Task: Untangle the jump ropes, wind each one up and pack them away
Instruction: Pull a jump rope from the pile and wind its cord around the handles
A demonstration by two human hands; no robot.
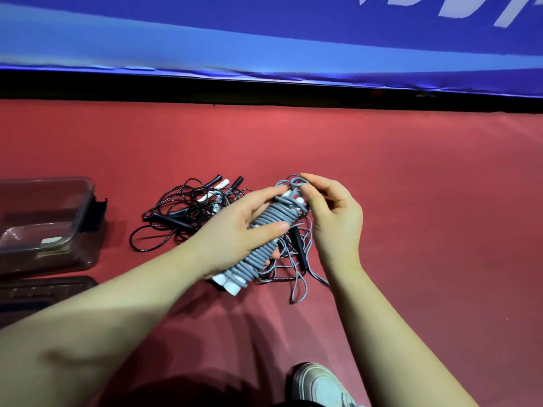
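The clear box (38, 207) and shoe (320, 386) are cut off by edges.

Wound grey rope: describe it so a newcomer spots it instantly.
On the red floor, mid-frame, right of the tangled black ropes, look in the left hand. It holds the grey rope, coiled tightly round white handles. It is the only neatly wound rope; the right hand pinches its end loop.

Left hand (235, 227) grips grey rope (258, 258), right hand (332, 212) pinches.

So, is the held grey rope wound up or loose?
Mostly wound: grey rope coils tightly round white handles; right hand pinches the end loop.
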